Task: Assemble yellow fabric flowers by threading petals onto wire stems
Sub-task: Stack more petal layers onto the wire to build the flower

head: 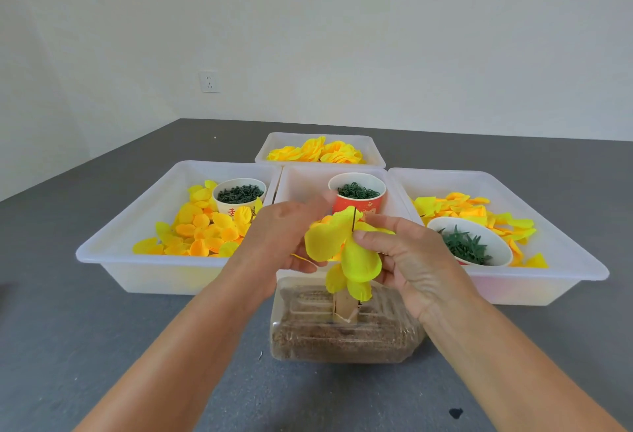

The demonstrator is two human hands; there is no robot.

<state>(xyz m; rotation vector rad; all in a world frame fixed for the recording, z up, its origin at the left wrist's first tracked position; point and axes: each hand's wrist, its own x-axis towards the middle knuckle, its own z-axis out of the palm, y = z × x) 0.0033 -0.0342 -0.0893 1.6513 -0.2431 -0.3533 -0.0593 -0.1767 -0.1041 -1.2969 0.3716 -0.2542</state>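
Note:
A thin dark wire stem (352,217) stands upright above a clear box filled with brown grain (342,339). Yellow fabric petals (342,253) hang threaded on the wire, its tip poking out above them. My right hand (407,260) pinches the petals at the wire with thumb and forefinger. From the other side my left hand (284,233) holds the petals, fingers curled against them. A small wooden post (344,306) under the petals rises from the box.
White trays surround the work: a left tray (113,246) with loose petals and a cup of green rings (239,193), a middle tray with a red cup (358,193), a right tray (565,260) with petals and a bowl of green calyxes (469,243), a far tray (318,152) of finished flowers.

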